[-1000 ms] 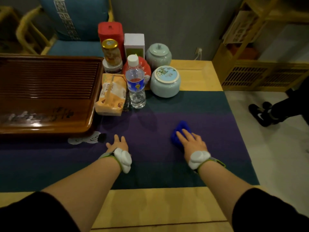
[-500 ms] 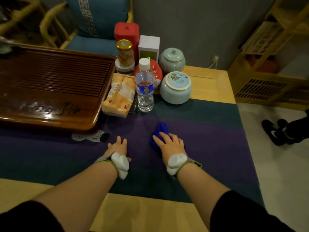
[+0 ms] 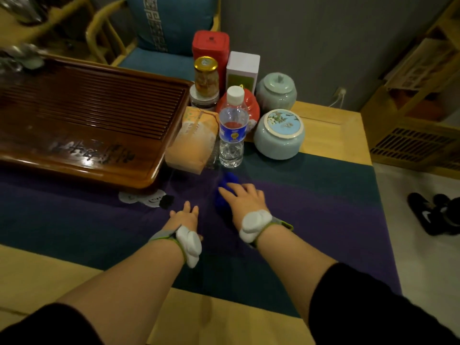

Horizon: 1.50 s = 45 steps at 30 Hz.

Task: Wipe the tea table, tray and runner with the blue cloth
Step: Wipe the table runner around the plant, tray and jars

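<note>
I had my right hand (image 3: 245, 199), fingers (image 3: 227, 192) flat, sweep the crumpled blue cloth (image 3: 225, 192) leftward across the purple-and-teal fabric runner (image 3: 323, 195) toward my open left hand (image 3: 185, 217), nearing the plastic water bottle (image 3: 232, 128) — runner wiping underway.

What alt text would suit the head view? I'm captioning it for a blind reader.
A person's right hand presses a blue cloth flat on a purple and teal runner, while the left hand rests on the runner beside it. Behind stand a water bottle, jars and tins, with a dark wooden tea tray to the left.
</note>
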{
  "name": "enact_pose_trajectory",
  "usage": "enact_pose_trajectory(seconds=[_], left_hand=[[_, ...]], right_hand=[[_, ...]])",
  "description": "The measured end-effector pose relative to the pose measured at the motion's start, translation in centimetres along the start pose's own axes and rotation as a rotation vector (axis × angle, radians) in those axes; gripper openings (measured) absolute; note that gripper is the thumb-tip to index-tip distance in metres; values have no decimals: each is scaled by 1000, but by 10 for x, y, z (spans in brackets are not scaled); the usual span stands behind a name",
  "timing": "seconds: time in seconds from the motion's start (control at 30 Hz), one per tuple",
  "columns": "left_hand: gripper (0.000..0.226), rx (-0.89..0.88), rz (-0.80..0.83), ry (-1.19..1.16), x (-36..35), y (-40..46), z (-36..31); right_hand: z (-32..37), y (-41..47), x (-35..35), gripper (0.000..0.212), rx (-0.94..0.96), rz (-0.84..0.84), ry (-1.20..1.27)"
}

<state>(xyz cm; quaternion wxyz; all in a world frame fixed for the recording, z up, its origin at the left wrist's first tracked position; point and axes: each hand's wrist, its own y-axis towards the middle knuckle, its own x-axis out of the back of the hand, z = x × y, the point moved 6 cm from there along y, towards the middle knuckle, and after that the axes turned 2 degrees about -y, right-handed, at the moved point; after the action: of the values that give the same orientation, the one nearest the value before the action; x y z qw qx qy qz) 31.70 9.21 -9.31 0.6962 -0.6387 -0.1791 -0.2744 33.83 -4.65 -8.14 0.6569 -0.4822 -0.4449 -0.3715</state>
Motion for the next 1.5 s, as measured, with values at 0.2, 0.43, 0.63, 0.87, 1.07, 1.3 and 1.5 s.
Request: enact_pose_trajectory(seconds=[0.2,0.43,0.63,0.87,1.07,1.3,1.5], left_hand=[[87,-18,-12,-16,-1,2,0],[92,-6,20,-57,-6,11,3],[89,-2,5,-79,-6,12,2],[88,-13,-2,-83,-6,7,3],[91,5,-7,-54,-9,12,4],[89,16,-12,-50,-4,9,1],[60,66,-179,-42,-4,10,-4]], right_hand=[[-23,20,-12,99,-23,155,-76],[-110,-23,3,93,-445,236,-4],[-22,13,3,91,-168,67,-17],[-39,9,-15,98,-155,105,-20],[-117,-42,2,87,-478,145,95],[-73,-27,14,88,-390,36,109],[-48,-31,-27,85,-228,0,138]])
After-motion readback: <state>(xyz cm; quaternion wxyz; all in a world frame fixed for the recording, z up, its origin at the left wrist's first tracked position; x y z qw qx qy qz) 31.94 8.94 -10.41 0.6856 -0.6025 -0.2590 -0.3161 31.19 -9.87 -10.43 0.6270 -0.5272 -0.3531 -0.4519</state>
